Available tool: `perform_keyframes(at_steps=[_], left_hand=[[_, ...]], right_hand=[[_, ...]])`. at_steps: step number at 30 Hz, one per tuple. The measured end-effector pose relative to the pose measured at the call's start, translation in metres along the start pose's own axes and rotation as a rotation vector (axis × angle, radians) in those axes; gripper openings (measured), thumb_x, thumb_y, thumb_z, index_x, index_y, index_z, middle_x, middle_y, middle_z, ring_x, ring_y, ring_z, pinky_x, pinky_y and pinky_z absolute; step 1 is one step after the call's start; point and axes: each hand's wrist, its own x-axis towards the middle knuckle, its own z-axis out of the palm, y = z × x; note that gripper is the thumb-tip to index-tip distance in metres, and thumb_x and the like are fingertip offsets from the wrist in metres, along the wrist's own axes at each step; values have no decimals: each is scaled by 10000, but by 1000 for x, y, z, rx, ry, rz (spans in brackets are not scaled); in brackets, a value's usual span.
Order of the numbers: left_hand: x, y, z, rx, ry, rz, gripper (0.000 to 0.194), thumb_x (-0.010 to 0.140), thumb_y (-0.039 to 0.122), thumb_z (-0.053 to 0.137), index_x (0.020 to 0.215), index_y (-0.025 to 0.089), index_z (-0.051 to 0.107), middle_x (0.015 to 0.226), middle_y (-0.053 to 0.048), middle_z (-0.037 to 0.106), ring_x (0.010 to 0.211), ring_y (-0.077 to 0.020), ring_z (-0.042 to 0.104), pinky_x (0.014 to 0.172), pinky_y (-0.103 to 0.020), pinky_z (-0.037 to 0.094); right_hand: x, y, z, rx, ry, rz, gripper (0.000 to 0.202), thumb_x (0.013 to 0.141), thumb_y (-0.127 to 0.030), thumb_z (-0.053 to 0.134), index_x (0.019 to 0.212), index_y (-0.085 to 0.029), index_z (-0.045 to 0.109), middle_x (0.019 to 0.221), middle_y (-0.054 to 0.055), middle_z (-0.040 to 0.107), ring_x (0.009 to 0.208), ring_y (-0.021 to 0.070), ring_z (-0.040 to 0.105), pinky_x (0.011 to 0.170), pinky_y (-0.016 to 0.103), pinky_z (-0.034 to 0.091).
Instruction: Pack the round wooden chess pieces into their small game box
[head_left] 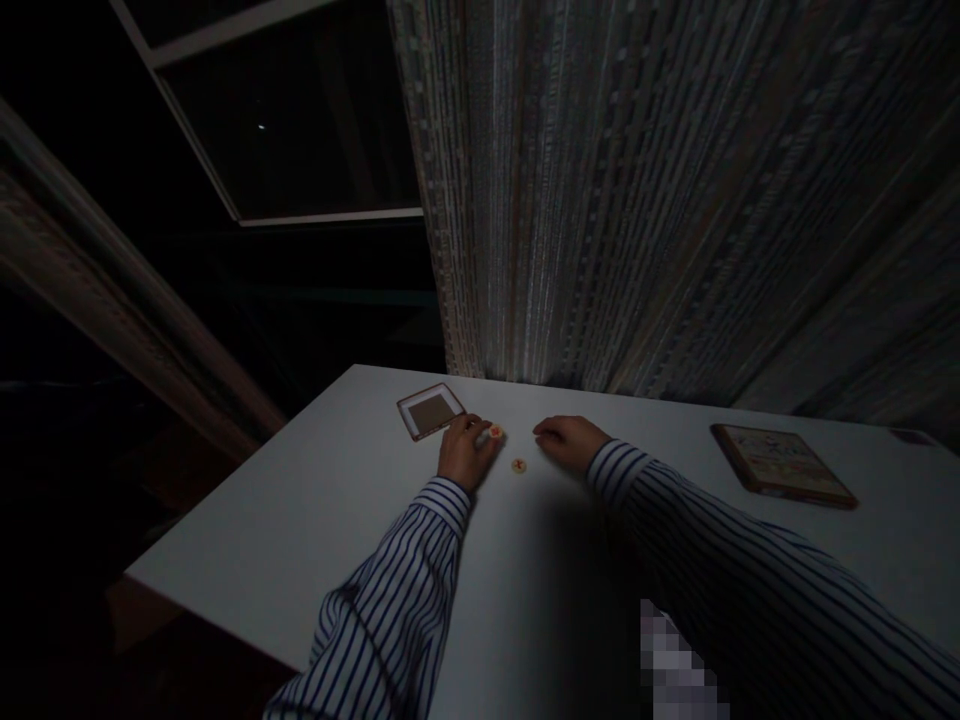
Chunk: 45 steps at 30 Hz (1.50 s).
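My left hand (463,455) is closed in a pinch at the far part of the white table (375,500). Between its thumb and fingers is a small round Chinese chess piece (496,432), pale with a red marking. A second Chinese chess piece (519,466) of the same look lies flat on the table between the hands, touched by neither. To its right, my right hand (571,443) hovers or rests low with its fingers curled together. What those fingers hold, if anything, is hidden.
A shallow brown-rimmed frame or tray (431,411) lies just beyond my left hand. On the right rests a flat brown box (780,464) with a patterned top, and a small dark card (911,437) farther off. A striped curtain (540,200) hangs behind the table.
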Motion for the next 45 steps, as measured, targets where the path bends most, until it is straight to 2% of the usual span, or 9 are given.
perform_keyframes(at_steps=[9, 12, 14, 19, 24, 30, 35, 45], left_hand=[[-12, 31, -10, -31, 41, 121, 221, 769, 321, 580, 939, 194, 642, 1027, -76, 577, 977, -218, 516, 860, -369, 404], [-15, 41, -9, -58, 62, 155, 226, 760, 329, 591, 930, 192, 649, 1020, -79, 579, 963, -223, 521, 843, -374, 415], [-17, 49, -7, -79, 63, 168, 233, 763, 338, 586, 936, 195, 648, 1015, -80, 583, 963, -225, 523, 842, -378, 417], [-23, 73, 2, -154, 82, 197, 243, 757, 331, 595, 944, 182, 645, 1001, -85, 592, 953, -220, 530, 832, -373, 427], [-28, 98, 17, -262, 108, 182, 217, 736, 278, 629, 935, 192, 641, 999, -73, 598, 964, -210, 530, 836, -368, 428], [-31, 121, 39, -335, 143, 165, 199, 727, 260, 642, 911, 186, 640, 941, -62, 620, 931, -202, 542, 824, -365, 436], [-36, 127, 54, -392, 224, 148, 214, 709, 239, 661, 909, 167, 632, 910, -62, 624, 883, -187, 553, 792, -351, 455], [-45, 125, 58, -305, 214, 192, 178, 720, 266, 653, 879, 189, 641, 908, -64, 625, 859, -185, 562, 752, -349, 462]], right_hand=[[-33, 9, -32, 187, 160, -13, 231, 765, -247, 501, 906, -165, 665, 786, 37, 684, 710, 149, 606, 688, 261, 457], [-45, 13, -42, 256, 240, -14, 220, 751, -233, 523, 897, -151, 666, 775, 44, 682, 720, 151, 606, 708, 270, 459], [-54, 18, -48, 322, 287, -22, 217, 746, -240, 530, 887, -148, 667, 802, 49, 681, 737, 152, 606, 713, 273, 463], [-76, 31, -60, 474, 352, 16, 241, 736, -285, 535, 877, -137, 663, 719, 42, 664, 648, 148, 600, 648, 284, 480], [-95, 43, -62, 572, 415, 61, 214, 707, -290, 556, 824, -147, 663, 672, 34, 658, 603, 140, 597, 614, 278, 486], [-106, 60, -53, 603, 412, 127, 206, 692, -279, 551, 816, -157, 661, 677, 36, 669, 603, 141, 599, 604, 274, 487], [-105, 70, -42, 568, 374, 110, 198, 684, -308, 547, 765, -163, 655, 685, 39, 672, 629, 148, 602, 618, 276, 483], [-94, 66, -22, 544, 184, 56, 193, 680, -335, 538, 722, -167, 624, 649, 27, 656, 609, 146, 602, 584, 261, 479]])
